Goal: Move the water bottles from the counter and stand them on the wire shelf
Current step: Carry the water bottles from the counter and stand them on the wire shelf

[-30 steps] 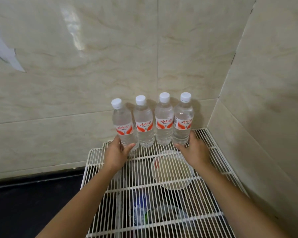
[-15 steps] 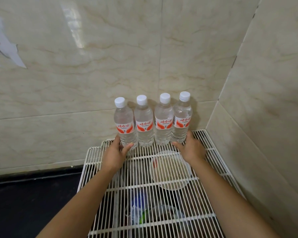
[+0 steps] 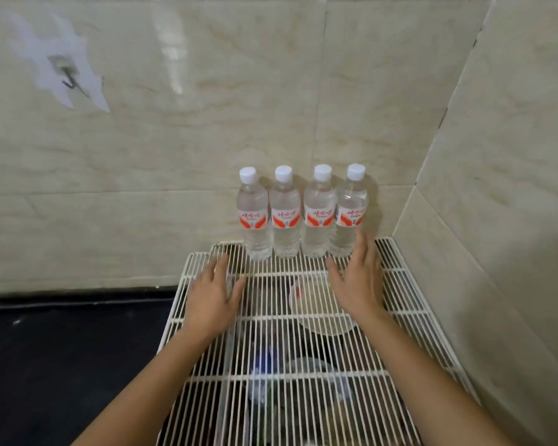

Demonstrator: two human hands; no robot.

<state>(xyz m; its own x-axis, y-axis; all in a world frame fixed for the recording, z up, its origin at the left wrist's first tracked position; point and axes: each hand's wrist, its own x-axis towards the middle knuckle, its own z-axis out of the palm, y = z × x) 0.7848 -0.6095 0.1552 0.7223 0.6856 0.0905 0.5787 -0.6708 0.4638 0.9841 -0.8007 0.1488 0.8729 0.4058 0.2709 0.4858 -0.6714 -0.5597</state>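
Where the white wire shelf (image 3: 406, 284) meets the wall at its back edge, four water bottles (image 3: 285, 220) stand upright in a tight row, shoulder to shoulder. They are clear ribbed plastic with white screw caps and white-and-red labels. The shelf is a grid of thin coated rods running front to back, tied by a few thicker crossbars.

Both hands hover over the back half of the shelf with straight, slightly spread fingers, holding nothing. The left hand (image 3: 211, 294) is over the shelf's left side, apart from the bottles. The right hand (image 3: 356, 284) is over the right side, its fingertips up beside the base of the rightmost bottle (image 3: 348, 214); whether they touch it cannot be told.

Below the shelf, seen only through the rods, lie a round pale bowl (image 3: 316, 313) and something blue (image 3: 264, 358), with other shapes too blurred and barred to name. The shelf's front edge and both forearms are cut off by the frame.

Behind the shelf rises a wall of glossy cream tiles (image 3: 174, 156) with faint brown veining, and another tiled wall (image 3: 512, 188) closes the corner to the shelf's right. Left of the shelf runs a dark, matt counter (image 3: 62, 365). High above the shelf's left side a small hook (image 3: 68, 78) on a pale patch shows smeared.
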